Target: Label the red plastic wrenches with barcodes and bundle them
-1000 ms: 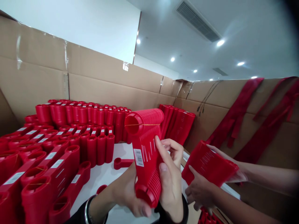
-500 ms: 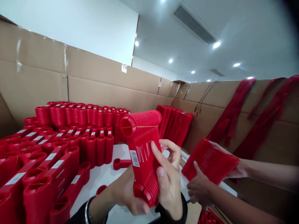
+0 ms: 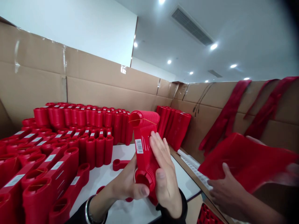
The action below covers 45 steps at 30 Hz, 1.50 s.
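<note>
Between my hands is a bundle of nested red plastic pieces point(image 3: 146, 146), tilted, with ring-shaped ends and a white barcode label. A thin band runs across its upper end. My left hand point(image 3: 128, 183) grips the lower left side, thumb near the bottom ring. Against the right side my right hand point(image 3: 164, 174) lies flat, its fingers stretched and pressed on the slotted face. A loose red piece point(image 3: 120, 164) lies on the white table point(image 3: 93, 193) behind my left wrist. Other small red parts show partly beneath my left forearm.
Rows of banded red bundles point(image 3: 100, 149) fill the left side. More red stacks point(image 3: 177, 127) lean against the cardboard wall point(image 3: 105, 90). At right, a co-worker's hand point(image 3: 229, 189) handles a red sheet-like bag point(image 3: 245, 158). Red strips point(image 3: 231, 112) hang over the cardboard.
My right hand's fingers have straightened and flattened against the bundle, which has turned slightly. The co-worker's red bag has moved right and spread out.
</note>
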Tool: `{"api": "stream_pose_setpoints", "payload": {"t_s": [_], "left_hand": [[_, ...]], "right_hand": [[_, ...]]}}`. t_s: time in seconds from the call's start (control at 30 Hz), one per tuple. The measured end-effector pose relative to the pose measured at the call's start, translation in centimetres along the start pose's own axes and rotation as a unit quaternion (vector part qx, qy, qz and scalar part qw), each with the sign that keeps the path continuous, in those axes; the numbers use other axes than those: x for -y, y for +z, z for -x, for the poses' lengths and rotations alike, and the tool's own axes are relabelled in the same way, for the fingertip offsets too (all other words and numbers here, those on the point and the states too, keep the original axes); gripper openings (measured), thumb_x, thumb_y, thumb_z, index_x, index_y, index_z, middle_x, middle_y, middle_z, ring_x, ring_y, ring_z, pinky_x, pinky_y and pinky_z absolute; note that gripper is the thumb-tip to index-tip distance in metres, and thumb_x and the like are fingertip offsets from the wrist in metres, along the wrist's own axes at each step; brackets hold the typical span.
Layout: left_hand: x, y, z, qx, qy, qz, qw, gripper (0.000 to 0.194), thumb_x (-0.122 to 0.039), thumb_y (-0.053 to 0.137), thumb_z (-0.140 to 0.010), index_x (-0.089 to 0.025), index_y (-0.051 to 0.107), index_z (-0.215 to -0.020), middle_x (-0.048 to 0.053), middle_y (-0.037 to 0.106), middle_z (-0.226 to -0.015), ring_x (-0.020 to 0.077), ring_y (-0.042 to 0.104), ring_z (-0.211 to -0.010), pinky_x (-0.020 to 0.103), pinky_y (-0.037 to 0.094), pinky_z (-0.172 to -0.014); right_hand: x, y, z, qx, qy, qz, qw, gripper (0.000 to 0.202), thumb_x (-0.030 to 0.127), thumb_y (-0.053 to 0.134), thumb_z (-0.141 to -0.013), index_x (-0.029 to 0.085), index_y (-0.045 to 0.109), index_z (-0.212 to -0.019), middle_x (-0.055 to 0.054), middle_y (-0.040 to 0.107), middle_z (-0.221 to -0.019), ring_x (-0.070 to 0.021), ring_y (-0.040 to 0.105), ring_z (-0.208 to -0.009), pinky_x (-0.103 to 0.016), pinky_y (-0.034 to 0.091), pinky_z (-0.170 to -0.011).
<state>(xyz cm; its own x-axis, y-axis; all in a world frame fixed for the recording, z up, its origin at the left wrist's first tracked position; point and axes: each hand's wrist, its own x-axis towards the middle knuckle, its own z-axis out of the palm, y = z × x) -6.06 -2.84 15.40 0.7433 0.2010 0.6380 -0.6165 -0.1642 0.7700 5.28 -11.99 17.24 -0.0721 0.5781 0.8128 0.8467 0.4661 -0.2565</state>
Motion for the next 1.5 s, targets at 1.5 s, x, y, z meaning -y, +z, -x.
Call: {"api": "stream_pose_setpoints", "payload": {"t_s": [1.5], "left_hand": [[0.8,0.8,0.0,0.076,0.095,-0.032,0.992,0.071,-0.054,0.067,-0.080,-0.021,0.044,-0.139,0.015,0.049,-0.139,0.0406,0.036,-0.137,0.058,0.023,-0.115]], "right_hand": [[0.4,0.0,1.3,-0.120,0.028,-0.030,0.992,0.045,0.044,0.036,-0.099,0.032,0.044,-0.141,-0.003,0.042,-0.151,-0.0293,0.038,-0.139,-0.057,0.030,-0.114]]}}
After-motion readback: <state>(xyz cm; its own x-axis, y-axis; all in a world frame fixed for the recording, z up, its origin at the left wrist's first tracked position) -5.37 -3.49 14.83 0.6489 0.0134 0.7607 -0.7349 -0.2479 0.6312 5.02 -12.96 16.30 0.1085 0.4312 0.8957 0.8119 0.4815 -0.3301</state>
